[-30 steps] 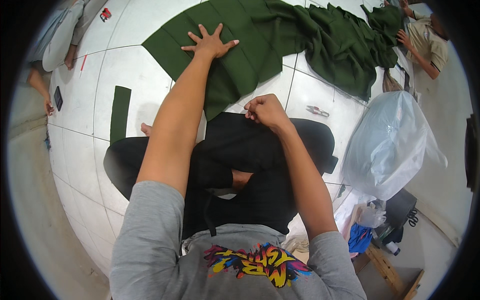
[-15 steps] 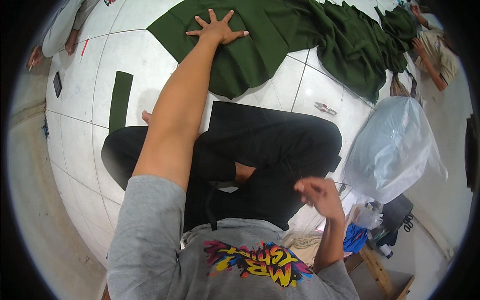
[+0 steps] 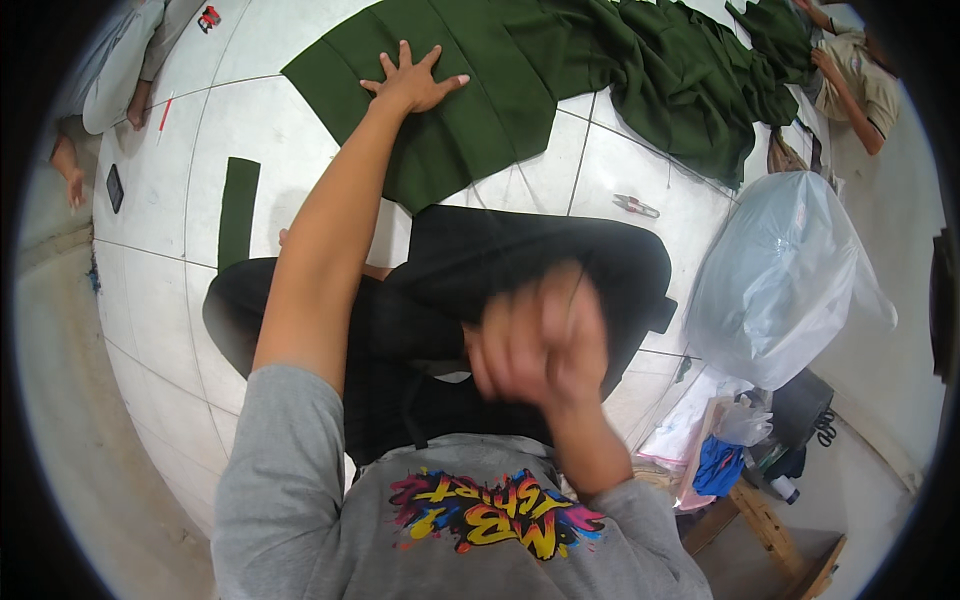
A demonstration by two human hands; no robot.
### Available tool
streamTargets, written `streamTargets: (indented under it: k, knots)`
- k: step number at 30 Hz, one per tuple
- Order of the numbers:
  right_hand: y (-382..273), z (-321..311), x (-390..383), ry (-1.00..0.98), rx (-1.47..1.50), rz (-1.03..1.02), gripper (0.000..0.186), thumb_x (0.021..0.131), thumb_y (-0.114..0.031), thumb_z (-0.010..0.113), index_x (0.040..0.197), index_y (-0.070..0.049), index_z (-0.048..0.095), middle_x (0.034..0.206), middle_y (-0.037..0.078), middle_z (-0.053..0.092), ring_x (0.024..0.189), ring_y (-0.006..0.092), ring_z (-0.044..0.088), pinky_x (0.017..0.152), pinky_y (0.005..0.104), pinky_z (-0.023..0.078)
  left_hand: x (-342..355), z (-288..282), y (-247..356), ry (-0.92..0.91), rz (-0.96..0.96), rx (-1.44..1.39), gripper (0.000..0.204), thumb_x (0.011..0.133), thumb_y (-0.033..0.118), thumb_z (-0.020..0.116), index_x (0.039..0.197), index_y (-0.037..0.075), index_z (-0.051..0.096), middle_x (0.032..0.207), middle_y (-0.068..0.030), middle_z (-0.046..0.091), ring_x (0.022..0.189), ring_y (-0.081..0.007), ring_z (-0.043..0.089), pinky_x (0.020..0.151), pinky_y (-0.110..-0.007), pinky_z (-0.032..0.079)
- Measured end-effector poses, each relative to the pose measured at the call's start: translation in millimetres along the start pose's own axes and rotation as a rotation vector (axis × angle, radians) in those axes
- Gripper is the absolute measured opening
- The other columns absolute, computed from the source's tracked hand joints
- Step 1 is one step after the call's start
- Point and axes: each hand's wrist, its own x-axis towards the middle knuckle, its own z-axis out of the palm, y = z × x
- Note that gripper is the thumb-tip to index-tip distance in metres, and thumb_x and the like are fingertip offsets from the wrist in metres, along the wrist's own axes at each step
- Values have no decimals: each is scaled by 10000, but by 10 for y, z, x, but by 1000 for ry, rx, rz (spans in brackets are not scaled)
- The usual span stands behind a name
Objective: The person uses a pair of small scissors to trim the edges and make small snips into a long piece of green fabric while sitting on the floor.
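My left hand (image 3: 410, 85) lies flat on the dark green cloth (image 3: 490, 120), fingers spread, pressing it to the tiled floor. The cloth has several seam or fold lines and runs off to the right in loose folds. Raised over my lap, my right hand (image 3: 545, 340) is smeared by motion. Its fingers look curled closed; whatever they pinch is too small to make out. Faint thread-like lines show between this hand and the cloth. Thread snips (image 3: 636, 206) lie on the floor beyond my right knee, and a narrow green cloth strip (image 3: 238, 212) lies by my left knee.
A full translucent plastic bag (image 3: 775, 280) stands at the right. Behind it are a blue bundle (image 3: 718, 466) and wooden pieces (image 3: 765, 535). A phone (image 3: 115, 188) lies at the left. One person sits at upper left; another (image 3: 855, 90) handles green cloth at upper right.
My right hand has swung up and left from beside my right thigh to over my lap. The left hand stays spread on the cloth. The view has shifted slightly.
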Motion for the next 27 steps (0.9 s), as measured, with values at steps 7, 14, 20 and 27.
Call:
streamTargets:
  k: [7,14,20,27]
  knots:
    - [-931,-659,741,83,-2931,-100,182,910,-31,572,1083,-28,629,1206,230,668,1161,416,622,932,468,518,-47,-171,-66,-72,-30,-34,976,792,860,531,1598,373,273,1708,-101,43,1541,-471,2,1099,-833,78]
    - [-701,-269,65,144,-2509,313,177,913,-25,580,1070,-25,662,872,181,703,775,375,691,693,455,544,-11,-194,-46,-65,-79,-20,1006,777,889,506,1606,393,223,1711,-81,16,1535,-488,-2,1089,-841,115]
    - [-526,-291,-597,280,-2114,141,179,909,11,646,1068,-2,727,949,188,732,841,344,724,735,372,562,58,-250,55,-98,-113,-15,957,804,872,491,1601,431,200,1712,-66,6,1527,-508,-9,1069,-858,133]
    - [-1172,31,-1377,456,-1994,543,155,932,-50,656,1049,-5,747,835,165,722,683,253,697,623,317,516,102,-309,65,-144,-120,-24,839,883,784,474,1598,437,204,1712,-48,2,1525,-511,-6,1063,-861,165]
